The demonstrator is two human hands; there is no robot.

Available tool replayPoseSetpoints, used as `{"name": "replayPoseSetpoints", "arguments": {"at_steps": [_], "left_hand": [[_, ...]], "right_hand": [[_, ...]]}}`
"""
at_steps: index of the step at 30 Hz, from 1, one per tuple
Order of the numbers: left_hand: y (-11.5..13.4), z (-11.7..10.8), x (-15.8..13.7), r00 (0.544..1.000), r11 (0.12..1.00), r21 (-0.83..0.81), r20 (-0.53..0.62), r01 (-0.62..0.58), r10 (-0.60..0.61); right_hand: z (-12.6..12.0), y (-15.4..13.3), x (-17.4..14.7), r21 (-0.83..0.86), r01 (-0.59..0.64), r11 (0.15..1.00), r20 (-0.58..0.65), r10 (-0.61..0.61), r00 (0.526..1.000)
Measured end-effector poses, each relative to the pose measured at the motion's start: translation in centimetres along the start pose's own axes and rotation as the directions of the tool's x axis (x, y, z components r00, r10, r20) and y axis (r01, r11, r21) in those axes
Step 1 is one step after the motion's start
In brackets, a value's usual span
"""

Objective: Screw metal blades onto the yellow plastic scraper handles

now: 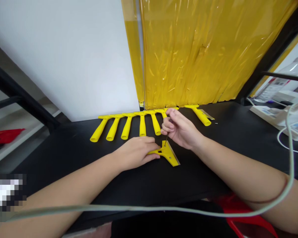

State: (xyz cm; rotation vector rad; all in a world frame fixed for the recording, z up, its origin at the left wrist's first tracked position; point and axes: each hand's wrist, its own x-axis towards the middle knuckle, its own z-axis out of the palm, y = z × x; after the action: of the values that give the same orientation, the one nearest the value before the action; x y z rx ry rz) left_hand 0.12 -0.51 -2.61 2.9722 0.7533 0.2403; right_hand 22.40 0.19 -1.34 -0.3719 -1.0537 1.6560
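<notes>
My left hand (140,152) is closed around the handle of a yellow scraper (171,156), holding it flat on the black table. The scraper's head points right, with a thin metal blade along its outer edge and two screw spots on its face. My right hand (178,127) pinches a thin metal tool (166,139), like a small hex key or screwdriver; most of it is hidden in the fingers. Its tip meets the scraper head at the upper screw. Behind my hands, several yellow scraper handles (127,127) lie in a row against the back of the table.
Another yellow scraper (201,116) with a loose-looking metal blade lies at the back right. A pale cable (291,155) loops across the right side and foreground. Beyond the right frame bar are a plastic bottle (275,82) and white boxes. Yellow film (203,53) covers part of the back.
</notes>
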Motion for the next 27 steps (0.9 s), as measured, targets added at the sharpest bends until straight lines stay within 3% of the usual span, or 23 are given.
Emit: {"name": "replayPoseSetpoints", "arguments": {"at_steps": [3,8,13,22,27], "left_hand": [[0.07,-0.07,0.04,1.000,1.000,0.003,0.008,0.002,-0.002],[0.17,-0.25,0.11,1.000,1.000,0.006,0.006,0.004,-0.004],[0.21,-0.25,0.08,1.000,1.000,0.012,0.002,0.003,-0.003],[0.14,-0.22,0.02,1.000,1.000,0.009,-0.006,-0.003,0.004],[0.11,-0.23,0.09,1.000,1.000,0.001,0.011,0.010,-0.010]], "right_hand": [[0.13,0.46,0.06,-0.042,0.044,0.998,-0.034,-0.045,0.998],[-0.56,0.36,0.34,-0.100,-0.014,0.995,-0.018,0.012,1.000],[-0.23,0.17,0.08,-0.009,-0.073,0.997,0.017,0.073,0.997],[-0.30,0.38,0.13,-0.098,-0.003,0.995,-0.009,0.002,1.000],[0.09,0.74,-0.11,-0.014,-0.018,1.000,0.041,0.018,0.999]]}}
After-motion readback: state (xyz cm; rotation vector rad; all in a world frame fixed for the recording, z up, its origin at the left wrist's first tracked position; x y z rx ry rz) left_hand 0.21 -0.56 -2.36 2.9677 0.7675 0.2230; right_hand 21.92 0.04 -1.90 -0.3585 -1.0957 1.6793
